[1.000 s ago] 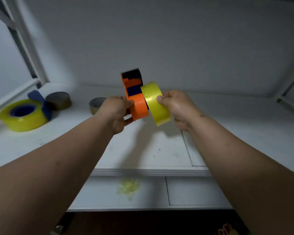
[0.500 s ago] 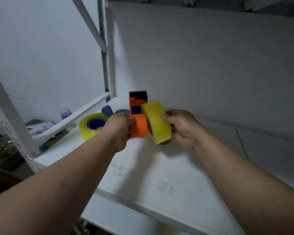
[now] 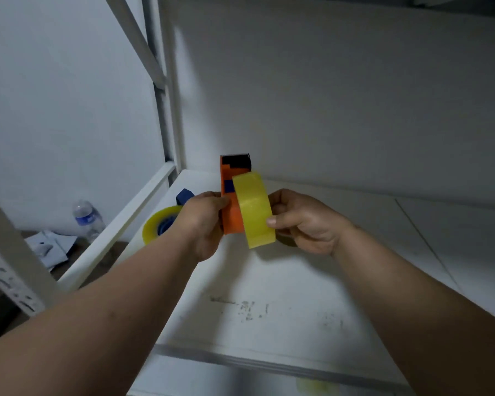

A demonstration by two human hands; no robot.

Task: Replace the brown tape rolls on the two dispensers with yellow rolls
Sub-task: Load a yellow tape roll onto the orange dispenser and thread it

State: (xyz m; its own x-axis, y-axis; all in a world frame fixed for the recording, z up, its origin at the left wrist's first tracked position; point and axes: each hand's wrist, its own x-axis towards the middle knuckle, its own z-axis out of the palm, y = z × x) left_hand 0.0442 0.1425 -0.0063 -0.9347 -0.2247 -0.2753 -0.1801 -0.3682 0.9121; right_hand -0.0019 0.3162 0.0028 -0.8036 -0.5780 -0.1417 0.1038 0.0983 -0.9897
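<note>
An orange dispenser (image 3: 231, 201) is held upright above the white shelf (image 3: 269, 310), its long axis vertical and its black end uppermost, gripped by the curled fingers of the left hand (image 3: 203, 224). One yellow roll (image 3: 255, 210) is held on edge against the dispenser's right side, pinched between thumb and fingers of the right hand (image 3: 303, 221). A second yellow roll (image 3: 155, 227) on a blue dispenser (image 3: 185, 195) lies on the shelf behind the left hand. One plastic bottle (image 3: 87, 218) stands beyond the rail.
</note>
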